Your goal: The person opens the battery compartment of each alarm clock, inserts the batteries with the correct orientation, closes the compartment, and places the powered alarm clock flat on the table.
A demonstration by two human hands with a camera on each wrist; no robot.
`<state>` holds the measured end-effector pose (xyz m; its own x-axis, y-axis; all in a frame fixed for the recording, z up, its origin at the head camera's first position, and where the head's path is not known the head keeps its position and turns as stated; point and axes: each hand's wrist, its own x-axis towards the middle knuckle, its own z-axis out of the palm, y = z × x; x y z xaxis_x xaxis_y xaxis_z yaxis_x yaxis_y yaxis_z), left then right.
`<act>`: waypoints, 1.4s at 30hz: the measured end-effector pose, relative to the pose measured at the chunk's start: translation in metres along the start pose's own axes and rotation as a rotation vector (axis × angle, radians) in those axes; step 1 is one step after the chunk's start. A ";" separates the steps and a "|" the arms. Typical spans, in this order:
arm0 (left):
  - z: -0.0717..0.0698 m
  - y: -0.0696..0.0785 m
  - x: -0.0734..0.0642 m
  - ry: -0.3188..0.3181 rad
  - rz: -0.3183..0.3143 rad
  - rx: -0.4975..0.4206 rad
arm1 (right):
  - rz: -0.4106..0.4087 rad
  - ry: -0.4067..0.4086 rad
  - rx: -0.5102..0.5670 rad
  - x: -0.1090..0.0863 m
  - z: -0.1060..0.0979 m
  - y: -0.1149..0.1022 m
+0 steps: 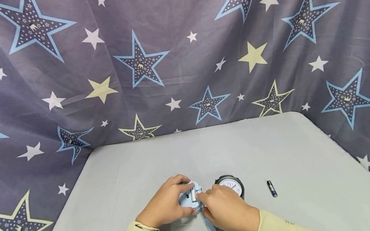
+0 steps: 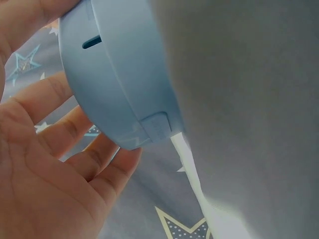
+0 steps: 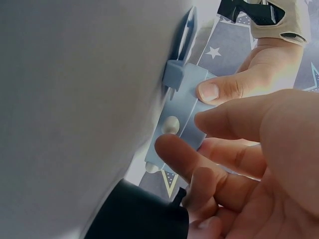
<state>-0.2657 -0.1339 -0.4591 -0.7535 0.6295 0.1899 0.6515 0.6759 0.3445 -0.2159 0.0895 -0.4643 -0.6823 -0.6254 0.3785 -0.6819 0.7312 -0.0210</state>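
My left hand grips a light blue, round-edged device, thumb on the near side and fingers over the far side. An open battery slot on its upper face has a pale, narrow thing in it, too small to make out. My right hand has its fingertips at the slot's right side, touching the device. In the right wrist view, small white knobs show on the device's side, close to the right fingertips. A light blue strip lies on the table just left of the right hand.
Beyond the right hand lies a black-rimmed clock with a white dial, partly hidden by that hand. A dark battery lies farther right on the grey table. A star-patterned curtain hangs behind and at the sides.
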 end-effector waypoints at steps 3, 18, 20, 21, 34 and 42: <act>0.000 0.000 -0.001 0.001 0.005 0.008 | 0.000 -0.001 0.000 0.000 0.000 0.000; 0.001 -0.001 -0.002 0.006 -0.005 0.011 | -0.004 -0.010 -0.005 0.001 0.000 0.000; 0.001 -0.001 -0.002 0.006 -0.009 0.002 | -0.004 -0.014 -0.005 0.001 0.000 0.000; 0.001 -0.002 -0.002 0.005 -0.013 -0.004 | -0.003 -0.018 -0.005 0.001 -0.001 0.000; 0.002 -0.001 -0.004 0.021 -0.030 -0.069 | 0.025 -0.148 0.076 0.002 -0.021 0.002; 0.003 -0.005 -0.003 -0.003 -0.054 -0.106 | 0.016 -0.205 0.115 0.002 -0.035 0.010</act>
<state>-0.2663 -0.1380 -0.4639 -0.7868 0.5947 0.1654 0.5969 0.6647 0.4493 -0.2149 0.1050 -0.4316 -0.7245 -0.6650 0.1815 -0.6882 0.7127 -0.1357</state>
